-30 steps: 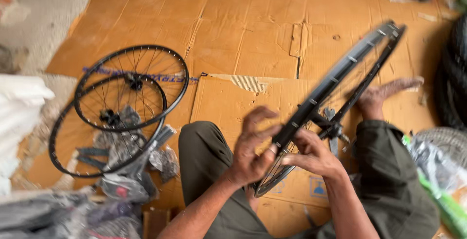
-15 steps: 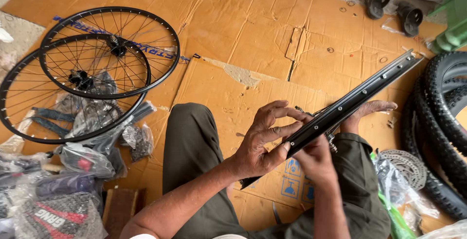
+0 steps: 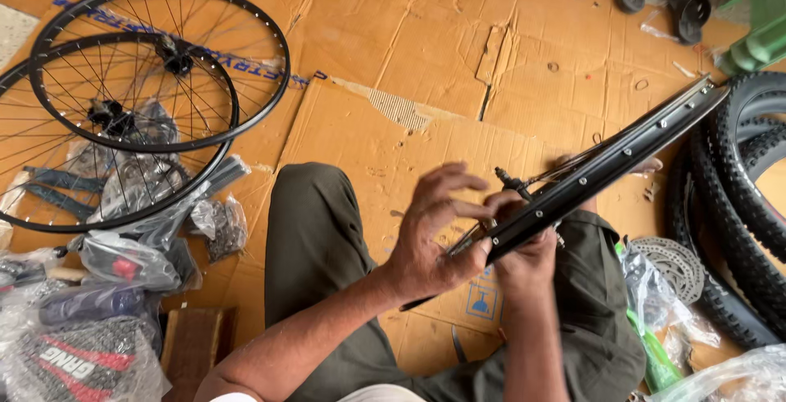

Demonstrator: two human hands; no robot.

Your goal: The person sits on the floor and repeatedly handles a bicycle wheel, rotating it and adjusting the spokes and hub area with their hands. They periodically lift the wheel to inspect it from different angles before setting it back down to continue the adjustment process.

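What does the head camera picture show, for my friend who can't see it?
A seated person holds a black bicycle wheel rim edge-on over their lap, with the left hand and right hand both on it. Two spoked wheels lie to the left on the cardboard floor, and knobby tyres to the right.

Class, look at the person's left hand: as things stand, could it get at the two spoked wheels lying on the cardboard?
Probably yes. The left hand rests on the rim, and the wheels lie uncovered to its left; only the raised knee stands partly between.

One head-worn view looks steeply down from close above the lap. It faces the cardboard floor (image 3: pixel 426 33) ahead.
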